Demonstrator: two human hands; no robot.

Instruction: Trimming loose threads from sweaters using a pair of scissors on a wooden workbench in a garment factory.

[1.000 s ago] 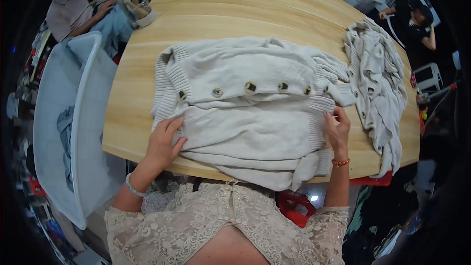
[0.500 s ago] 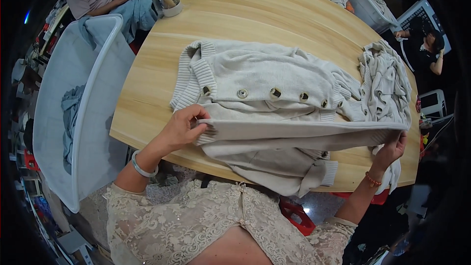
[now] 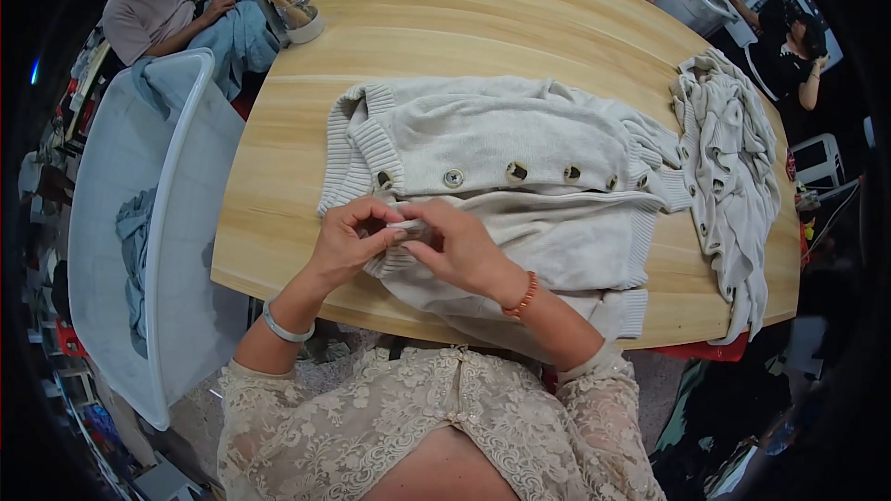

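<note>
A cream knitted cardigan [image 3: 492,130] lies across the table with its ribbed collar to the left and a row of dark buttons along its middle. At its near front edge, close to the collar, my left hand [image 3: 353,239] pinches the knit between thumb and fingers. Right beside it, my right hand [image 3: 455,246] grips the same edge, its fingertips almost meeting the left ones. A small fold of fabric shows between them; the exact spot under the fingertips is partly hidden.
Another cream knit garment [image 3: 729,158] lies crumpled at the table's right edge. A white plastic bin [image 3: 190,130] with blue cloth stands left of the wooden table [image 3: 278,158]. A tool cup [image 3: 306,28] sits at the far left; co-workers sit beyond.
My right hand has let go of the cardigan's far right end and come left beside my left hand. The stretched front edge has dropped onto the table.
</note>
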